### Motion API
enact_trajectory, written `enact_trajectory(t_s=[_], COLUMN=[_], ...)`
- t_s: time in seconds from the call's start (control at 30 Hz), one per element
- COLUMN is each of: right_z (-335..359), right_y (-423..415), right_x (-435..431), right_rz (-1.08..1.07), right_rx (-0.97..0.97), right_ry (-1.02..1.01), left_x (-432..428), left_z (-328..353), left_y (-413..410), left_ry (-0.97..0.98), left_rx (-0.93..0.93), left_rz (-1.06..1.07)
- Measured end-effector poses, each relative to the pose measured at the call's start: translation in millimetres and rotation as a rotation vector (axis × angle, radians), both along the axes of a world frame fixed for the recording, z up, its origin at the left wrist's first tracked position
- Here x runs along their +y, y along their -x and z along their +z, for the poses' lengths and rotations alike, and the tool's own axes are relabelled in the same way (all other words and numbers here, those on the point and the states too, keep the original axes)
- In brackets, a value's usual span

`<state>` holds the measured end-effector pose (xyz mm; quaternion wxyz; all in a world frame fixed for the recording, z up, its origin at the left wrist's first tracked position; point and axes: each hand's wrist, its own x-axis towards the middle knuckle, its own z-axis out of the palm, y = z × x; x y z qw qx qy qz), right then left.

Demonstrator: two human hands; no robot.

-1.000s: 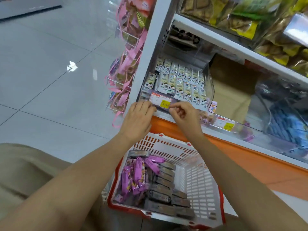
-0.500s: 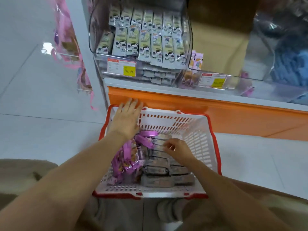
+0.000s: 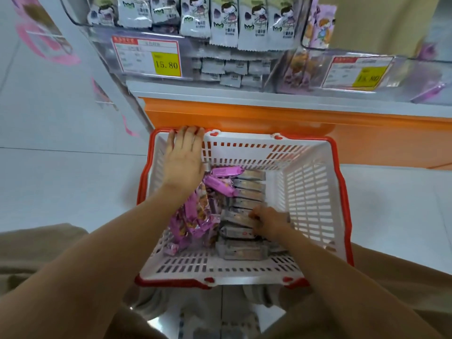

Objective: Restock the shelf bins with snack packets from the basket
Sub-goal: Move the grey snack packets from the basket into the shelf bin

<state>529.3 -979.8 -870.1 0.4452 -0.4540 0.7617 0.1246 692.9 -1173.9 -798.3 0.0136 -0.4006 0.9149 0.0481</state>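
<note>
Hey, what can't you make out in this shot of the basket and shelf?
Head view:
- Right hand: fingertips buried among grey foil-wrapped bars; grip unclear.
- Left hand: fingertips past the red-rimmed white basket's far rim.
- White cartoon-printed snack packets: tops cut off by top edge.
- Right-side yellow-and-white price label: print blurred.

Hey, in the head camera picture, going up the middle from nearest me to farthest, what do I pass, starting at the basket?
The basket, near rim → grey packets lying in it → its far wall → orange shelf base → clear bin with the 15.80 price tag → upright white packets in it.
</note>
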Motion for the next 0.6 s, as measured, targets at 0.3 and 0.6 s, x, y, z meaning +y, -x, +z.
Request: enact_trajectory(t_s=[0.3,0.6], right_z=[2,77], right_y=[5,8], right_x=[-2,-26], right_rz=[-0.311,-0.551], right_rx=[-0.131,-0.384], right_ry=[0.200,0.448], left_x=[-3,12], left_z=[-12,11], left_y=[-2,-3], left_ry=[-0.013,-0.419], left_rx=[0.130,0.352], left_rz=[0.013,-0.158])
